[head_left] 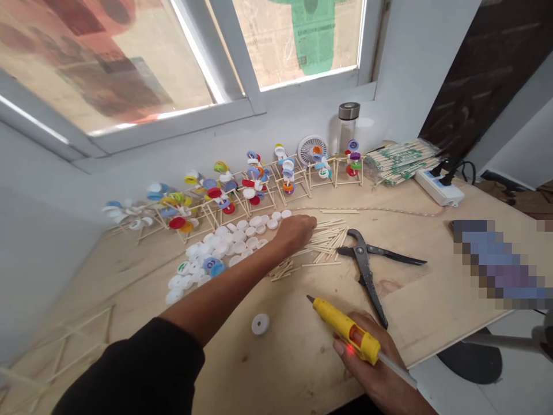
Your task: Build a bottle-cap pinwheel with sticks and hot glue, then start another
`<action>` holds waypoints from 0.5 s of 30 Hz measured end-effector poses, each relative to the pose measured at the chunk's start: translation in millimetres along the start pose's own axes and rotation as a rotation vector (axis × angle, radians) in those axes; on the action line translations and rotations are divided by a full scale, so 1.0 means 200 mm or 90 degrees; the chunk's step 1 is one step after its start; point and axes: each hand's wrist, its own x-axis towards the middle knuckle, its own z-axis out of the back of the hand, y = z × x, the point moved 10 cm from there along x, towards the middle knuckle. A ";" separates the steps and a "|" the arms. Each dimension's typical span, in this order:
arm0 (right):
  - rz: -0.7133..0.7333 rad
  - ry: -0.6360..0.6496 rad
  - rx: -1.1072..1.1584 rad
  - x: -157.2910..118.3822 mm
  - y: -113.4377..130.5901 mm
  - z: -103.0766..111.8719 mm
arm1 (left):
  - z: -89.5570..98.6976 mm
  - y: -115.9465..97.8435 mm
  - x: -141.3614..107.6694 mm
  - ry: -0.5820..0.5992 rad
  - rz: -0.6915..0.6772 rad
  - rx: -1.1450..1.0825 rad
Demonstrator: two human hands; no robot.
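My right hand (371,351) grips a yellow hot glue gun (341,323), its nozzle pointing up and left and a clear glue stick (397,369) out of its back. Stretched across the table, my left hand (298,231) is at the edge of a pile of short wooden sticks (328,239), fingers curled together. Whatever may be between them is hidden. White bottle caps (220,245) lie heaped beside my left forearm, with a blue cap (215,267) among them. One white cap with a hole (260,324) lies alone near the front.
Dark pliers (362,259) lie open right of the sticks. Along the wall stand several stick frames with colourful cap wheels (254,187), a small fan (311,151) and a bottle (347,127). Bagged sticks (401,161), a power strip (438,187) and a blurred-out object (496,262) are at right.
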 end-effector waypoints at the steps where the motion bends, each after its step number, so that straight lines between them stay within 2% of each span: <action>1: -0.002 -0.001 0.000 0.00 0.00 0.00 | -0.01 0.00 0.02 0.002 -0.002 0.002; 6: 0.011 -0.002 -0.008 0.01 0.02 0.01 | -0.04 -0.02 0.06 0.023 -0.009 0.009; 15: 0.018 -0.006 -0.023 0.01 0.03 0.02 | -0.03 -0.01 0.03 0.046 -0.014 -0.010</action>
